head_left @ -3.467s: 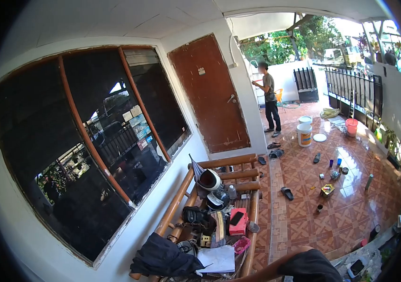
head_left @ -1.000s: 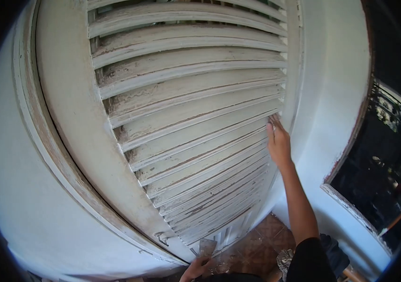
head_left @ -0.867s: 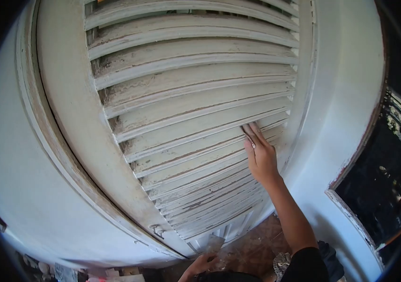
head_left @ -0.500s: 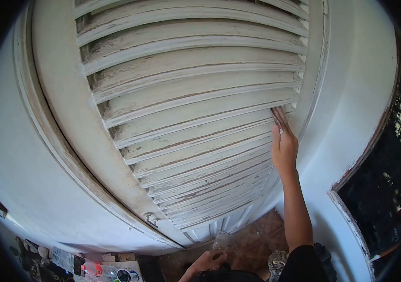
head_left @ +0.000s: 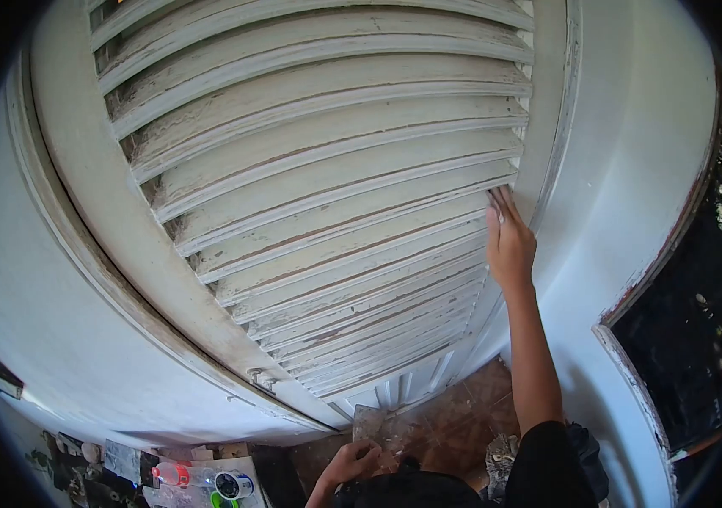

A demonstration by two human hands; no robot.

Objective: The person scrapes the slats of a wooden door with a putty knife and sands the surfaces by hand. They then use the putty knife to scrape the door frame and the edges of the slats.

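A large white louvred shutter with worn, chipped slats fills the middle of the view. My right hand reaches up to the slats' right end, fingers pressed together at a gap between two slats; whatever it grips is too small to make out. Low in the view, my left hand hangs above the floor with its fingers curled, and what it may hold cannot be made out. Dirt and flaking paint mark the slats, mostly near their left ends.
Bottom left, a surface holds a bottle with a red label, a round container and other clutter. Reddish floor tiles lie below the shutter. A dark opening with a chipped frame is at the right.
The view has shifted, so the slats sit higher and further left. My right hand is now at a lower slat. My left hand appears slightly further left, its fingers more curled.
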